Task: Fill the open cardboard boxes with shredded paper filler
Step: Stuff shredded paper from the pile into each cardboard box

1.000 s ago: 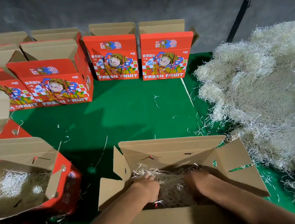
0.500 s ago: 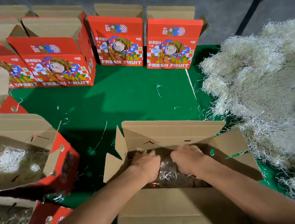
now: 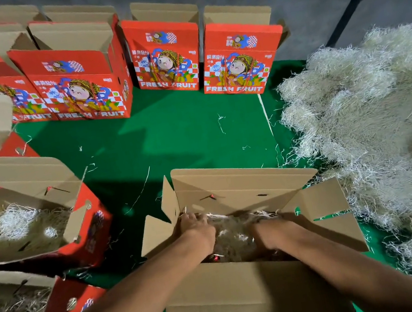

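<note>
An open cardboard box (image 3: 236,288) stands right in front of me on the green mat (image 3: 182,138), its flaps spread outward. Shredded paper filler (image 3: 232,231) lies inside it. Both of my hands are down in the box. My left hand (image 3: 195,229) presses the filler near the left inner corner with its fingers stretched out. My right hand (image 3: 270,232) pushes into the filler at the middle right, its fingers buried and hidden. A large pale pile of shredded paper (image 3: 373,126) covers the floor at the right.
Two open boxes holding filler sit at my left (image 3: 23,174) and lower left (image 3: 67,298). Several upright red "Fresh Fruit" boxes (image 3: 83,89) line the back with flaps open. A black pole (image 3: 353,0) slants at the back right. Loose strands litter the mat.
My hands have moved apart inside the box: the left one slid toward the left corner and its fingers spread, while the right one sank deeper into the filler.
</note>
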The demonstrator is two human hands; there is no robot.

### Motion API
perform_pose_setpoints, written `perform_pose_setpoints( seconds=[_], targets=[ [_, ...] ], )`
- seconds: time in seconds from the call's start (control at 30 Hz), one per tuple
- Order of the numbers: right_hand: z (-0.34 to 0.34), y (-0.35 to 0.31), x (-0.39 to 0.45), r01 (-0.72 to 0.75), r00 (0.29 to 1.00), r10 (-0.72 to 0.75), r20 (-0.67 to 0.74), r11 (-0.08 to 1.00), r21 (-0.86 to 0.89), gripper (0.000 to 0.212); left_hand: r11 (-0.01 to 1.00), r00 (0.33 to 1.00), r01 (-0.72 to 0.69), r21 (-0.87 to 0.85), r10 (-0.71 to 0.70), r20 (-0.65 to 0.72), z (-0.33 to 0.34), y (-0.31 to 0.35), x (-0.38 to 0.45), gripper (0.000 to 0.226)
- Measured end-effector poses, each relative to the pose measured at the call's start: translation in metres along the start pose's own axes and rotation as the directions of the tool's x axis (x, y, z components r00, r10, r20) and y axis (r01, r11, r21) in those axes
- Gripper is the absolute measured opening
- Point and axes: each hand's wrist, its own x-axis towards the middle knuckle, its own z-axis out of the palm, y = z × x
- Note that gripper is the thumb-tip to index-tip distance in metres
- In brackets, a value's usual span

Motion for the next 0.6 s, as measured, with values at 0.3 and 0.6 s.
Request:
perform_pose_setpoints(
  seconds=[0.3,0.6],
  targets=[
    [-0.014,-0.016,-0.005,0.229,0.943,-0.216,-0.252,0.973,0.024,0.030,0.997,0.962,-0.064,-0.046,0.049,-0.270,-0.016,-0.001,0.000,0.028],
    [-0.007,-0.020,0.019,0.184,0.971,-0.229,-0.072,0.902,-0.390,0.049,0.960,0.990,-0.016,0.281,-0.023,0.136,0.027,0.000,0.031,0.049]
  ],
)
